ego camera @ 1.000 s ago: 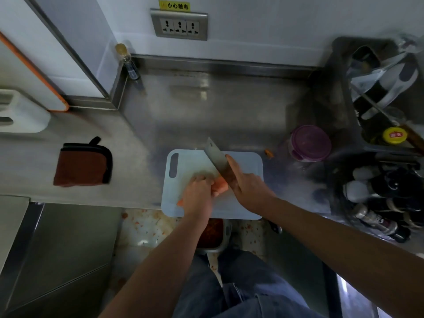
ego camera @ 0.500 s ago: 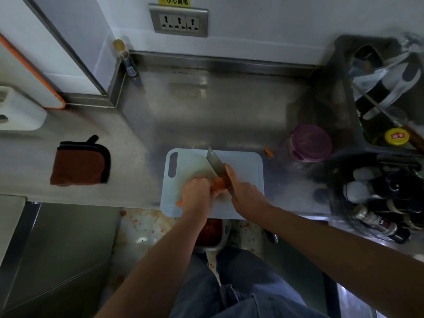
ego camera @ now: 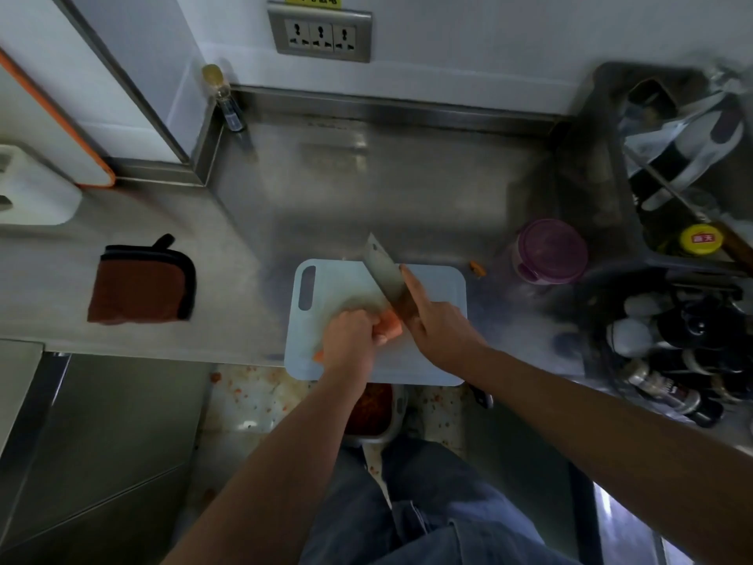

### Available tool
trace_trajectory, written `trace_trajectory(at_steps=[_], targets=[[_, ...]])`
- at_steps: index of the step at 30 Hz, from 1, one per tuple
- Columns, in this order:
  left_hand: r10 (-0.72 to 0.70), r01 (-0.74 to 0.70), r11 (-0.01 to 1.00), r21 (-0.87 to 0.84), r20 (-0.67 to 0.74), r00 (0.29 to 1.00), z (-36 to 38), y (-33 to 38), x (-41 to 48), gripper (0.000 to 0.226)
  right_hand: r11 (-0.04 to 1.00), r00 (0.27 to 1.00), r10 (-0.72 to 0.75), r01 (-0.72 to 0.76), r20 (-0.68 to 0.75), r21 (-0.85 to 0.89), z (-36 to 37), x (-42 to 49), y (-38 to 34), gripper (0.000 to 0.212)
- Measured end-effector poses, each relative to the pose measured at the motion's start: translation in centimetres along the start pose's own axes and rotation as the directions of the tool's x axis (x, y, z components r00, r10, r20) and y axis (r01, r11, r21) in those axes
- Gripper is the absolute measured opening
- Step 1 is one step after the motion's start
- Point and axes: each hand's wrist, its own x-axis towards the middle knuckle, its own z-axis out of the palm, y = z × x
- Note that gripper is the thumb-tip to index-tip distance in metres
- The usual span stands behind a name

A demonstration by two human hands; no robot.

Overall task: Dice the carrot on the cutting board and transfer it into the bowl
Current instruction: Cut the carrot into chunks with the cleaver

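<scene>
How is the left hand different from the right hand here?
The left hand holds the carrot, while the right hand holds the cleaver. The left hand's fingers are all curled, but the right hand stretches one finger along the cleaver's blade. The left hand is nearer the cutting board's slot handle than the right hand. Both hands are over the cutting board.

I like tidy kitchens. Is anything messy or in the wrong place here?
Yes. A carrot scrap lies on the counter, right of the cutting board, and orange bits are scattered on the floor below the counter's edge.
</scene>
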Motion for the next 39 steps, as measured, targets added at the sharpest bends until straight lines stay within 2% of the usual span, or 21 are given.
trace_trajectory(at_steps=[3,8,12,19,26,31,36,39], targets=[[0.009,-0.009,1.000,-0.027,-0.022,1.000,-0.1,0.2,-0.2,0.019,0.998,0.999,-0.006,0.008,0.040,-0.056,0.3,-0.4,0.3,0.069],[0.000,-0.002,1.000,-0.028,-0.051,0.999,0.0,0.3,-0.3,0.026,0.993,0.997,0.047,-0.040,0.061,-0.112,1.2,-0.9,0.5,0.078],[-0.016,0.015,1.000,-0.009,-0.053,0.998,0.0,0.3,-0.2,0.023,0.985,0.992,0.094,-0.080,0.082,-0.153,1.3,-1.5,-0.1,0.085],[-0.004,0.004,1.000,-0.002,-0.063,0.998,0.5,-0.1,-0.1,0.016,0.980,0.993,0.104,-0.093,0.058,-0.174,3.0,-0.6,-0.6,0.086],[0.010,-0.011,1.000,-0.008,-0.029,1.000,0.6,-0.3,0.0,0.018,0.995,0.999,0.048,-0.048,0.003,-0.083,2.1,1.0,-0.6,0.079],[0.030,-0.033,0.999,-0.044,-0.060,0.998,0.4,-0.8,-0.4,0.032,0.999,0.996,0.029,-0.030,-0.087,-0.011,1.1,0.8,-0.6,0.071],[0.006,-0.011,0.998,-0.065,-0.066,0.998,0.5,-0.7,-0.6,0.023,0.999,0.999,-0.005,0.003,-0.043,-0.042,0.4,-0.4,-0.3,0.045],[-0.006,0.002,0.998,-0.069,-0.066,0.998,0.5,-0.5,-0.5,0.025,0.998,1.000,0.008,-0.007,0.009,-0.069,0.7,-0.9,-0.2,0.042]])
